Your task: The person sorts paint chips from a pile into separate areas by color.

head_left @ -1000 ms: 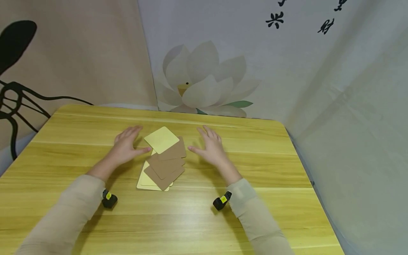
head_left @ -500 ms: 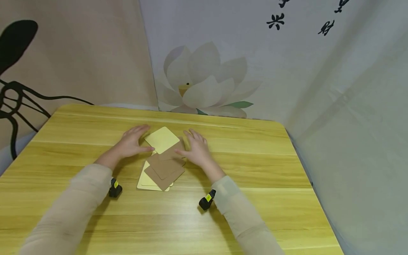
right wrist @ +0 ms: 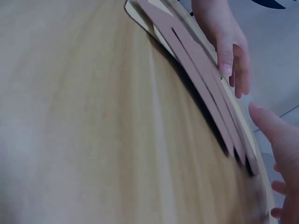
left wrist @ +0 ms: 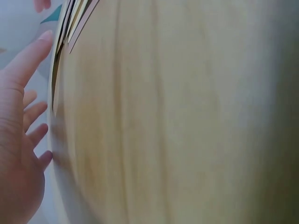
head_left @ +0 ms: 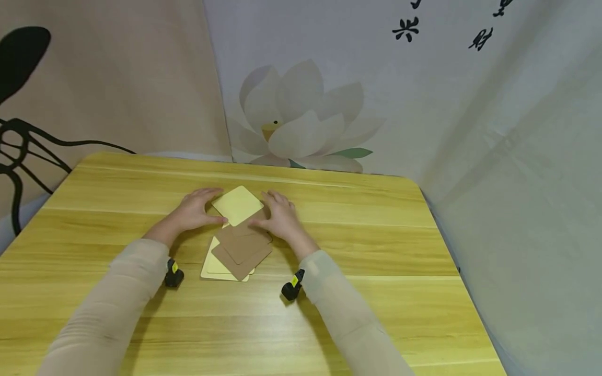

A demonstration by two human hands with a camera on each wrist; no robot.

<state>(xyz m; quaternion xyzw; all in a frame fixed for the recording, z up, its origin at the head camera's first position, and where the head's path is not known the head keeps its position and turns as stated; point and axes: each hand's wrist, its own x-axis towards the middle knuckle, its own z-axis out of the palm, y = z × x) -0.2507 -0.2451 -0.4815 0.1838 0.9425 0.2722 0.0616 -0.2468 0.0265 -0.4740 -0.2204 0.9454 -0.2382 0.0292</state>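
A loose, fanned pile of thin square cards with rounded corners lies left of the table's middle. A pale yellow card (head_left: pixel 238 205) tops its far end. Overlapping brown cards (head_left: pixel 243 250) run toward the near side, with more yellow cards (head_left: pixel 211 272) partly hidden under them. On the left, my left hand (head_left: pixel 192 210) spreads thumb and fingers beside the top yellow card, thumb tip right at its near-left edge. My right hand (head_left: pixel 280 216) is on the other side, fingers extended, its thumb overlapping a brown card in the head view. In the right wrist view, neither hand grips a card.
The cards lie on a wooden table (head_left: pixel 376 303) with rounded far corners. Behind it hangs a pale cloth (head_left: pixel 301 31) printed with a lotus flower and black characters. A black chair-like frame (head_left: pixel 19 141) stands past the left edge.
My right hand has moved left to the pile, and my left hand slightly right, narrowing the space between them. The cards lie as before.
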